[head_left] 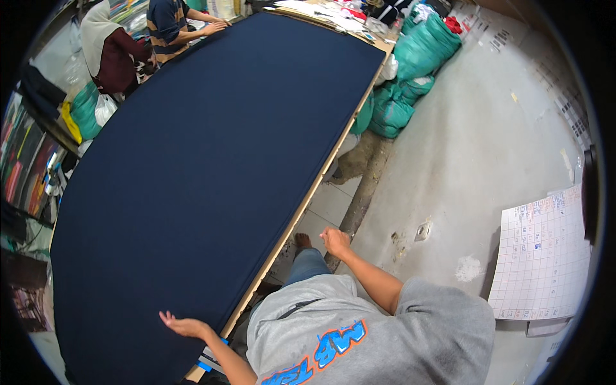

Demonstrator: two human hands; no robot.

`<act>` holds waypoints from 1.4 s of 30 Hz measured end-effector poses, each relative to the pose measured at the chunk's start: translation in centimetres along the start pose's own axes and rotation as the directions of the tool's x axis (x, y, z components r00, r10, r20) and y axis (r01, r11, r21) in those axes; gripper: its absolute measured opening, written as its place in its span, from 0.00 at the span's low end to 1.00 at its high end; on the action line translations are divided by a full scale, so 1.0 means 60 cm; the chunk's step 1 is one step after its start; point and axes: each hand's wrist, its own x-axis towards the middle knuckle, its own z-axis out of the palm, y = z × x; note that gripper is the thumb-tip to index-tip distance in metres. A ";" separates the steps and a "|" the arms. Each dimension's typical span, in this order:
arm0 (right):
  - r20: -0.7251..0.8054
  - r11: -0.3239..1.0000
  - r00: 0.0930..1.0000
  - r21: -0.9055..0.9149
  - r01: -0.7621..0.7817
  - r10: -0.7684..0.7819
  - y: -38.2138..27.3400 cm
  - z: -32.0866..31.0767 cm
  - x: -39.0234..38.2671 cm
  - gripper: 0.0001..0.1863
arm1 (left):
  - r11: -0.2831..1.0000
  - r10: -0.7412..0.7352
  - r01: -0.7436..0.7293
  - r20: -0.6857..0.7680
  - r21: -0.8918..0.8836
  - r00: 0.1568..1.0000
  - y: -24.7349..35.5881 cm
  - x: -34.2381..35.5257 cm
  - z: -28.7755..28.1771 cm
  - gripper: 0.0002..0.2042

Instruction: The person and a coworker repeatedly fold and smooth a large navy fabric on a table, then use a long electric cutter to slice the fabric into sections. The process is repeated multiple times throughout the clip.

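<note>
Navy fabric (212, 160) spreads across nearly the whole surface (280, 242), beneath the left grip (186, 326), which is loosely opened with nothing in it; whether it touches the cloth I cannot tell. The right grip (335, 244) is curled into a loose fist beyond the wooden edge, apart from the fabric; whether it encloses anything I cannot tell. A blue clip-like piece (205, 367) sits at the edge near the left forearm. Farther out, a co-worker in a striped top (165, 29) rests hands by the fabric's far edge, beside another person in maroon (119, 61). Papers (314, 9) lie at the far end, near green sacks (423, 48).
</note>
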 end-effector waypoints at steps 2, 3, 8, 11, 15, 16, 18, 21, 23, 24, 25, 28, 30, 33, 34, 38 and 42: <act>-0.040 0.998 0.997 0.012 -0.068 0.068 0.027 -0.010 0.007 0.16 | 0.999 0.054 -0.052 0.166 -0.015 0.985 0.052 -0.035 0.056 0.31; -0.062 0.996 0.994 0.026 -0.085 0.087 0.027 -0.014 0.022 0.17 | 0.993 0.114 -0.104 0.231 -0.055 0.966 0.060 -0.045 0.085 0.31; -0.072 0.984 0.982 0.009 -0.177 0.177 0.082 -0.050 0.114 0.21 | 0.947 0.223 -0.307 0.487 0.097 0.844 0.150 -0.155 0.176 0.28; -0.103 0.977 0.972 0.067 -0.203 0.210 0.115 -0.083 0.183 0.20 | 0.883 0.211 -0.383 0.498 0.273 0.841 0.159 -0.208 0.203 0.26; -0.186 0.957 0.958 0.235 -0.172 0.218 0.188 -0.102 0.287 0.15 | 0.806 0.207 -0.427 0.482 0.409 0.851 0.152 -0.240 0.227 0.25; -0.184 0.944 0.954 0.278 -0.179 0.235 0.221 -0.108 0.320 0.13 | 0.788 0.209 -0.440 0.485 0.431 0.849 0.154 -0.254 0.234 0.25; -0.178 0.905 0.944 0.378 -0.194 0.276 0.270 -0.111 0.381 0.10 | 0.773 0.154 -0.404 0.473 0.489 0.868 0.168 -0.268 0.251 0.26; -0.013 0.755 0.954 0.615 -0.228 0.299 0.235 -0.181 0.444 0.06 | 0.704 0.081 -0.357 0.430 0.614 0.899 0.141 -0.279 0.256 0.28; 0.120 0.730 0.967 0.636 -0.249 0.225 0.217 -0.239 0.474 0.14 | 0.655 0.005 -0.302 0.395 0.693 0.919 0.146 -0.290 0.267 0.29; -0.079 0.807 0.976 0.578 -0.123 0.205 0.237 -0.247 0.483 0.16 | 0.634 -0.024 -0.301 0.408 0.713 0.913 0.158 -0.292 0.285 0.30; -0.264 0.874 0.955 0.486 0.010 0.136 0.252 -0.240 0.502 0.19 | 0.598 -0.089 -0.296 0.429 0.745 0.899 0.158 -0.288 0.291 0.31; -0.313 0.855 0.936 0.518 0.024 0.163 0.264 -0.249 0.554 0.26 | 0.572 -0.154 -0.265 0.419 0.776 0.895 0.155 -0.287 0.287 0.32; -0.198 0.774 0.941 0.626 -0.095 0.276 0.286 -0.246 0.564 0.28 | 0.584 -0.186 -0.254 0.431 0.771 0.883 0.156 -0.283 0.286 0.33; -0.032 0.712 0.935 0.656 -0.248 0.354 0.326 -0.211 0.565 0.27 | 0.598 -0.211 -0.239 0.438 0.765 0.874 0.159 -0.274 0.288 0.34; 0.039 0.736 0.941 0.612 -0.289 0.337 0.314 -0.197 0.546 0.26 | 0.597 -0.216 -0.222 0.421 0.771 0.881 0.155 -0.273 0.286 0.34; 0.291 0.948 0.936 0.186 -0.260 0.200 0.397 -0.106 0.455 0.18 | 0.608 -0.237 -0.207 0.425 0.766 0.874 0.189 -0.274 0.290 0.33; 0.239 0.971 0.941 -0.043 -0.235 0.239 0.435 -0.028 0.353 0.15 | 0.801 -0.187 -0.119 0.435 0.586 0.881 0.242 -0.242 0.296 0.29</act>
